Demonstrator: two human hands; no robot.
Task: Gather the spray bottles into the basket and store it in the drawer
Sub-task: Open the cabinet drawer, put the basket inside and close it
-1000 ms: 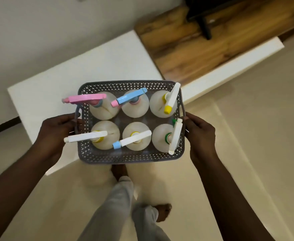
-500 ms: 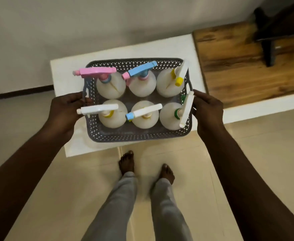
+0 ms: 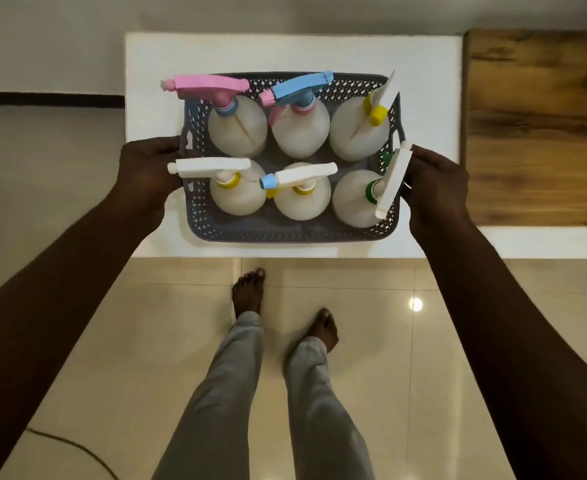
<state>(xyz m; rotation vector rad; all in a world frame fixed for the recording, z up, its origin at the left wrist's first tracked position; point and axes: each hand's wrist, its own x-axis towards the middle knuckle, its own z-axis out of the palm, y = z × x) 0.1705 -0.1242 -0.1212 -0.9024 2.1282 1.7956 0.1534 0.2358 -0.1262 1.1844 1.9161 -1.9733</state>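
A grey perforated basket [image 3: 285, 233] holds several white spray bottles [image 3: 300, 128] standing upright in two rows, with pink, blue, white and yellow trigger heads. My left hand [image 3: 146, 171] grips the basket's left side and my right hand [image 3: 432, 181] grips its right side. The basket is over a white cabinet top [image 3: 427, 81]; whether it rests on the top or is held just above it cannot be told. No drawer is visible.
A wooden surface [image 3: 538, 133] adjoins the white top on the right. The wall runs behind. My bare feet [image 3: 250, 292] and grey trousers stand on glossy beige floor tiles. A thin cable [image 3: 77, 448] lies on the floor at lower left.
The view has swung round so the white top now lies square in front. The basket, held by both hands throughout, now sits centred over the top, and my feet have stepped closer.
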